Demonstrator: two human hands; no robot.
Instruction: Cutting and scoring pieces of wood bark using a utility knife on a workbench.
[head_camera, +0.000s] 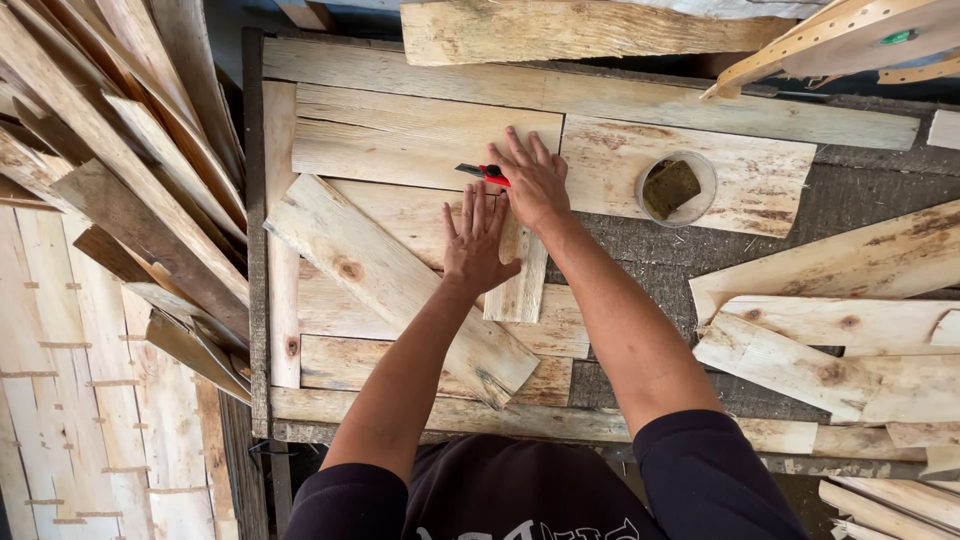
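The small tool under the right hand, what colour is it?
Red with a black tip; the tool shows in the head view, under the right hand.

hands: left (476, 243), right (533, 183) flat on wooden slats (420, 140) | red cutter (487, 175) under right

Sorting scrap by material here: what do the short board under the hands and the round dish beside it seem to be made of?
Short board: raw, unfinished wood, pale with visible grain and rough edges. Round dish: probably clear plastic or glass, since the boards show through its rim; it holds a dark greenish block, possibly sponge.
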